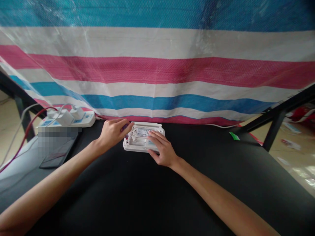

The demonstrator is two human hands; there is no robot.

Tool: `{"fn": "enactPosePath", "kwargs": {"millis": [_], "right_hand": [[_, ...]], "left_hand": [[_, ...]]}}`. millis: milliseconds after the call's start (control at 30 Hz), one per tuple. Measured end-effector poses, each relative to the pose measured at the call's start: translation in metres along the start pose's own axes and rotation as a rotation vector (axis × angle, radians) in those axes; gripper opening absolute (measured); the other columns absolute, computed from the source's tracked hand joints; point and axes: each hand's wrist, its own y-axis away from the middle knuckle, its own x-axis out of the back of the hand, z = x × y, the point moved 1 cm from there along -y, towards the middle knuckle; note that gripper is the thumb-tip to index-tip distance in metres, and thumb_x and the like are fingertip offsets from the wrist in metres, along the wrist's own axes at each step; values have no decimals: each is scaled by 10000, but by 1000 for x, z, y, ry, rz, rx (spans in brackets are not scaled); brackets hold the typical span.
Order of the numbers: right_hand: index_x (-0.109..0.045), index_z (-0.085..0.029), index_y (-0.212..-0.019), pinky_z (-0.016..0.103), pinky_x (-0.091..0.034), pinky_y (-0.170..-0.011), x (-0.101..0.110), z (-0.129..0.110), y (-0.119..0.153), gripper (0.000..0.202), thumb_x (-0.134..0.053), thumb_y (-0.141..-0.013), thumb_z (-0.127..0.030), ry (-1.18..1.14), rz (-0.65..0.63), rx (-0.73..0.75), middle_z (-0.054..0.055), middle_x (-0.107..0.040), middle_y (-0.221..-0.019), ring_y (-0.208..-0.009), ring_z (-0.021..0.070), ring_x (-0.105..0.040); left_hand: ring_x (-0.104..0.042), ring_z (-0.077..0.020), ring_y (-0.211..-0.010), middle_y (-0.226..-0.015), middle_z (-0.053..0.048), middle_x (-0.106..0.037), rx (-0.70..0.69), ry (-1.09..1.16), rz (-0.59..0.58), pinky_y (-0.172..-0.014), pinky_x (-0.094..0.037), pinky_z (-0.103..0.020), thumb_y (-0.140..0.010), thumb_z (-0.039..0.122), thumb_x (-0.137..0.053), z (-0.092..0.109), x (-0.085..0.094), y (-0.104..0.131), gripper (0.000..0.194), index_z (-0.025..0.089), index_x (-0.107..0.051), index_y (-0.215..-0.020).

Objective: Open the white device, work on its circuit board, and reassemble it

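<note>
A white plastic device [137, 143] with a perforated grille, a pale label and corner holes lies on the black table. Its kind is not clear. My left hand [113, 131] is closed at the device's left side, its fingers curled round a small purple object [125, 127] that they mostly hide. Across the right part of the device lies my right hand [162, 149], fingers stretched out over the top and thumb by the front edge. It covers some of the device's face.
At the left stand a white power strip [90, 118] with plugs and cables, and a dark flat tablet-like device [55, 160], partly pixelated. A striped plastic sheet [157, 70] hangs behind the black table [118, 193]. A green packet [234, 136] lies at the right, near a black metal frame.
</note>
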Motion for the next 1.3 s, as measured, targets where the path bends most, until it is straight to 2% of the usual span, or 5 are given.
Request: {"fn": "enactPosePath", "kwargs": {"millis": [200, 367, 733, 967, 1300], "right_hand": [[-586, -96, -1316, 494, -423, -1152, -1, 3, 0, 481, -604, -883, -304, -24, 3, 14, 201, -583, -1406, -1368, 302, -498], [-574, -110, -1328, 525, -429, -1140, -4, 5, 1, 491, -611, -877, -301, -49, 25, 27, 202, -582, -1405, -1362, 321, -499], [-563, -146, -1346, 541, -433, -1134, -2, 5, 1, 493, -608, -885, -313, -36, -1, 14, 184, -575, -1420, -1366, 320, -499], [-554, -142, -1348, 531, -437, -1131, -2, 5, 1, 486, -601, -897, -320, -34, 9, 28, 188, -576, -1417, -1364, 313, -500], [-569, -137, -1331, 515, -433, -1142, -3, 6, 1, 477, -603, -893, -323, -19, 10, 30, 186, -579, -1410, -1362, 310, -502]], "left_hand": [[-401, -86, -476, -560, 51, -397, 309, 1125, -99, -477, -342, -216, -988, 529, -492, 9, -26, 15, 432, 181, -494, -733], [-430, -106, -582, -635, 13, -425, 386, 1378, -145, -544, -369, -231, -926, 477, -608, 7, -25, 15, 383, 145, -579, -737], [-668, -150, -608, -729, -46, -727, 414, 913, 339, -511, -520, -238, -819, 278, -754, 6, -26, 27, 198, 142, -774, -962], [-733, -138, -782, -926, -43, -773, -161, 333, 310, -688, -578, -236, -931, 131, -588, -1, -15, 33, 284, 207, -734, -1163], [-674, -127, -720, -890, -19, -720, -225, 171, 423, -648, -549, -236, -847, 142, -738, -5, -18, 31, 234, 230, -743, -1064]]}}
